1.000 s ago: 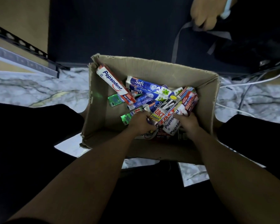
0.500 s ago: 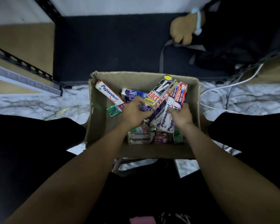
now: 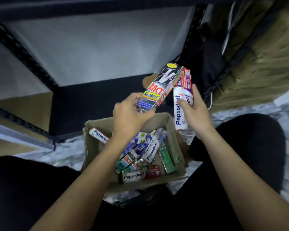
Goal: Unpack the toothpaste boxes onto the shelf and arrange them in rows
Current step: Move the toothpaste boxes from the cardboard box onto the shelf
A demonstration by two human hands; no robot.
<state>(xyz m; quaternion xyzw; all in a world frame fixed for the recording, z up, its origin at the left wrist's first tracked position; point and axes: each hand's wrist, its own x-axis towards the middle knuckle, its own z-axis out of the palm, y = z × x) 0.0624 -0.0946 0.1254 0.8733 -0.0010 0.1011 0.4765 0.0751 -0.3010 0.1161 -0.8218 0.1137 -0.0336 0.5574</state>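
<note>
While both bare forearms reached forward from the bottom of the view, each hand held toothpaste above an open cardboard carton (image 3: pixel 173 130). The left hand (image 3: pixel 132 112) was raised over the carton's far edge, fingers and thumb curled around the lower end of a black-and-red toothpaste box (image 3: pixel 158 87) that tilted up and to the right. The right hand (image 3: pixel 196 112), just to its right, had its thumb pressed across the front and its fingers wrapped behind a small bundle of white toothpaste boxes (image 3: pixel 179 107) held nearly upright. The tops of the two loads touched or nearly touched.

The carton stood on the floor between the person's dark-clad knees (image 3: pixel 250 139). More toothpaste boxes (image 3: pixel 141 157), white, blue, green and red, lay jumbled inside it at mixed angles.

The floor (image 3: pixel 285 124) had a pale marble pattern. Beyond the carton lay the low shelf (image 3: pixel 93 100), its surface dark. Perforated black metal uprights (image 3: pixel 23 52) framed it, with a plain white wall (image 3: pixel 98 44) behind. At far right a rough tan board surface (image 3: pixel 265 60) was partly visible. The picture was dim and slightly blurred.
</note>
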